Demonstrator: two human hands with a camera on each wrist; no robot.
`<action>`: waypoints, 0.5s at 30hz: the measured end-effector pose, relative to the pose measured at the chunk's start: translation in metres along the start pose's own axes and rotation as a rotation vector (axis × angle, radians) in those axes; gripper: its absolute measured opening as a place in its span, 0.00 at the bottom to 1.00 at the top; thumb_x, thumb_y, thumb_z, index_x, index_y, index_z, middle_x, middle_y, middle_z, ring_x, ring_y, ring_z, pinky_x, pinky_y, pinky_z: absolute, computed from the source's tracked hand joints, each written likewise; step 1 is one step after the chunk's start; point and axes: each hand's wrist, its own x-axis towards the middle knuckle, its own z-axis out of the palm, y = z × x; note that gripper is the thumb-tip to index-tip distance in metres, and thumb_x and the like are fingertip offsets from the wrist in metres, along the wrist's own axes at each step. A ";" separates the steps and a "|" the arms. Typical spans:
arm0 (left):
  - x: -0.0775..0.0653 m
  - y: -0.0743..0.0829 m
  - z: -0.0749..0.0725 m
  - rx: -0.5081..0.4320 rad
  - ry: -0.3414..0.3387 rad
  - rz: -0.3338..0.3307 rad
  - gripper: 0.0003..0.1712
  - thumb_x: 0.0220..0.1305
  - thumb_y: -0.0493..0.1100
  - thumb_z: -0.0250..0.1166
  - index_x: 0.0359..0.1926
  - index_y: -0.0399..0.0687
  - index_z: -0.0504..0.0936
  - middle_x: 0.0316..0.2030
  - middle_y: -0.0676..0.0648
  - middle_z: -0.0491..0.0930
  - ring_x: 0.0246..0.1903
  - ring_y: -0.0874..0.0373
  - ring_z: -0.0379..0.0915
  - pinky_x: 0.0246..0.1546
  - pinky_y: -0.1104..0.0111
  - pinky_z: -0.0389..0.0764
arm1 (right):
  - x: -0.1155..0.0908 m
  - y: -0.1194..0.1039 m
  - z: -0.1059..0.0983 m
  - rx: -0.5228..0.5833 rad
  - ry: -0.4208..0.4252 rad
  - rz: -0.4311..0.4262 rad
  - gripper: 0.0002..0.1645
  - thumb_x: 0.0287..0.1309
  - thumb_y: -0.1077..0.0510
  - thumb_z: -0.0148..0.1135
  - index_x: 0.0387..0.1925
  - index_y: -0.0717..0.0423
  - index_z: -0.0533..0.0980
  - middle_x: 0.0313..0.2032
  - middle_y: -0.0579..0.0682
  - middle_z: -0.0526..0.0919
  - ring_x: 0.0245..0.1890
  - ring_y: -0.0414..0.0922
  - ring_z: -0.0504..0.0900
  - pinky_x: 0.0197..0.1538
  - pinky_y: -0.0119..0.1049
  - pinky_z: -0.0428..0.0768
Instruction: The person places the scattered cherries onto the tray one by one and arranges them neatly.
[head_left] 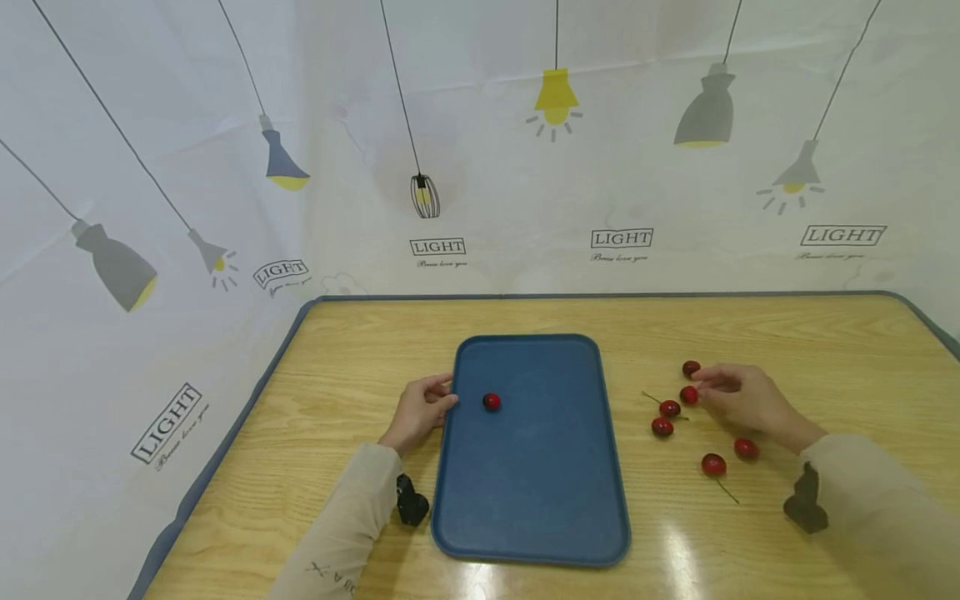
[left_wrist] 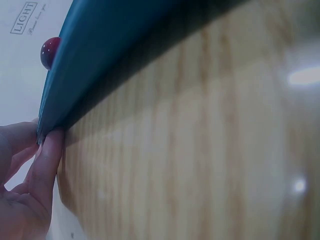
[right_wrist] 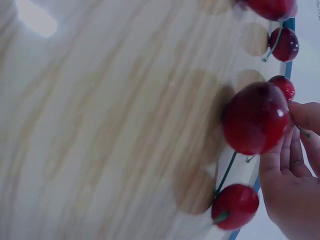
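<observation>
My left hand [head_left: 420, 410] pinches the left rim of a blue tray [head_left: 536, 492], thumb above and fingers at the side. The left wrist view shows the tray's edge between thumb and fingers. One dark red cherry [head_left: 491, 402] lies on the tray, near that hand. Right of the tray, my right hand [head_left: 742, 400] pinches a red cherry [head_left: 688, 395] at its fingertips. Just beyond sits a darker cherry [head_left: 691, 367]. In the right wrist view a large cherry [right_wrist: 256, 118] partly hides the fingers [right_wrist: 272, 165].
Two cherries, one with a stem [head_left: 670, 408] and another [head_left: 662, 427], lie between tray and right hand. Nearer me are a cherry [head_left: 746, 448] and a stemmed cherry [head_left: 713, 464]. The wooden table [head_left: 360, 350] meets a lamp-printed white sheet [head_left: 495, 167] behind and at left.
</observation>
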 end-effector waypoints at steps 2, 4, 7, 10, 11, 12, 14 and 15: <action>0.000 0.000 0.000 0.000 0.001 -0.002 0.25 0.57 0.33 0.60 0.57 0.43 0.71 0.38 0.43 0.73 0.31 0.57 0.73 0.25 0.67 0.78 | 0.000 -0.002 -0.001 0.022 -0.009 0.027 0.18 0.57 0.59 0.56 0.47 0.66 0.73 0.40 0.60 0.78 0.37 0.43 0.76 0.37 0.29 0.74; 0.000 0.001 0.000 0.003 0.000 -0.003 0.25 0.57 0.34 0.60 0.57 0.43 0.71 0.38 0.43 0.73 0.31 0.58 0.73 0.25 0.67 0.78 | 0.001 -0.004 -0.001 0.041 -0.013 0.050 0.19 0.58 0.57 0.55 0.47 0.66 0.72 0.42 0.60 0.78 0.37 0.39 0.75 0.38 0.29 0.74; 0.000 0.001 0.000 0.003 -0.001 -0.004 0.25 0.57 0.34 0.60 0.57 0.44 0.71 0.38 0.43 0.73 0.31 0.58 0.72 0.25 0.68 0.78 | 0.002 -0.006 -0.002 0.071 -0.014 0.070 0.21 0.59 0.55 0.54 0.49 0.65 0.72 0.44 0.61 0.76 0.36 0.33 0.73 0.38 0.26 0.73; 0.000 0.001 0.000 0.001 0.000 -0.006 0.25 0.57 0.34 0.60 0.57 0.44 0.71 0.37 0.43 0.73 0.30 0.58 0.72 0.24 0.68 0.78 | 0.002 -0.009 -0.001 0.116 -0.009 0.066 0.22 0.59 0.54 0.55 0.49 0.67 0.71 0.45 0.63 0.75 0.34 0.29 0.72 0.37 0.24 0.72; 0.000 0.001 0.000 0.000 0.001 -0.007 0.25 0.56 0.34 0.60 0.57 0.44 0.71 0.37 0.43 0.73 0.30 0.58 0.72 0.24 0.68 0.78 | 0.002 -0.009 0.000 0.133 -0.010 0.063 0.23 0.58 0.54 0.55 0.49 0.68 0.70 0.45 0.64 0.75 0.34 0.28 0.72 0.37 0.24 0.72; 0.000 0.001 0.000 0.000 0.002 -0.008 0.25 0.56 0.34 0.60 0.57 0.44 0.71 0.37 0.43 0.73 0.30 0.58 0.72 0.24 0.68 0.78 | 0.002 -0.010 0.001 0.150 -0.010 0.059 0.24 0.58 0.54 0.55 0.49 0.69 0.70 0.45 0.64 0.75 0.34 0.27 0.72 0.37 0.23 0.72; 0.000 0.001 0.000 0.001 0.003 -0.005 0.25 0.56 0.34 0.60 0.57 0.43 0.71 0.37 0.43 0.73 0.30 0.58 0.72 0.24 0.68 0.78 | 0.002 -0.011 0.002 0.185 -0.009 0.055 0.24 0.58 0.55 0.55 0.50 0.70 0.69 0.46 0.65 0.74 0.34 0.26 0.72 0.38 0.23 0.72; 0.001 0.001 0.000 -0.002 0.004 -0.008 0.24 0.56 0.34 0.60 0.56 0.44 0.71 0.37 0.43 0.73 0.30 0.58 0.72 0.24 0.68 0.78 | 0.002 -0.011 0.003 0.205 -0.010 0.053 0.24 0.58 0.56 0.55 0.50 0.71 0.69 0.46 0.66 0.74 0.34 0.26 0.72 0.38 0.22 0.72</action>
